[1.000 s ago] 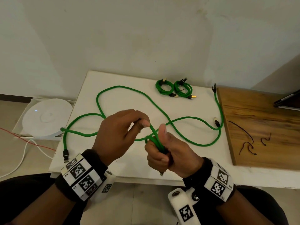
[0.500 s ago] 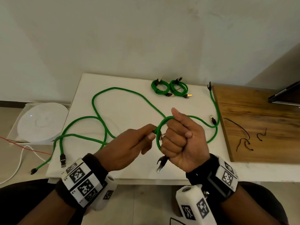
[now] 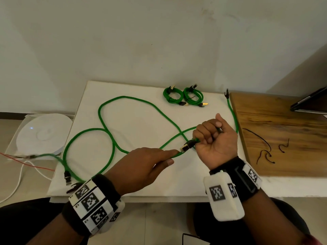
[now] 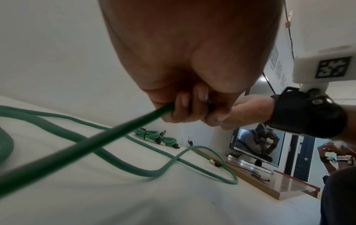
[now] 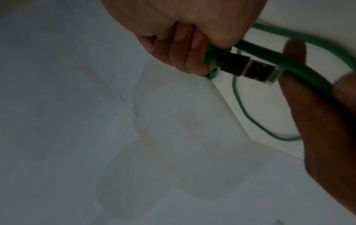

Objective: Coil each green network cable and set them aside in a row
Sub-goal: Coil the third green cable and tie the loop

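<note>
A long green network cable [image 3: 123, 99] lies in loose loops on the white table [image 3: 177, 184]. My right hand [image 3: 210, 137] is a fist round one end of it, and the black and gold plug [image 3: 187, 145] sticks out toward my left hand [image 3: 169, 157]. My left hand pinches the same cable just beside the plug. In the right wrist view the plug [image 5: 248, 67] lies across the cable [image 5: 308, 68]. In the left wrist view my fingers [image 4: 179, 106] grip the cable [image 4: 96, 141]. Two coiled green cables [image 3: 172, 96] [image 3: 193, 97] sit side by side at the back.
A second loose green cable [image 3: 232, 114] runs along the edge of the wooden board [image 3: 283, 121] on the right. Black twist ties [image 3: 265, 152] lie on that board. A round white device [image 3: 42, 133] sits left of the table. A dark screen [image 3: 311, 103] is at far right.
My right fist has risen and moved right and away, and the plug now points at my left hand instead of hanging down. The loop over the fist has been drawn in.
</note>
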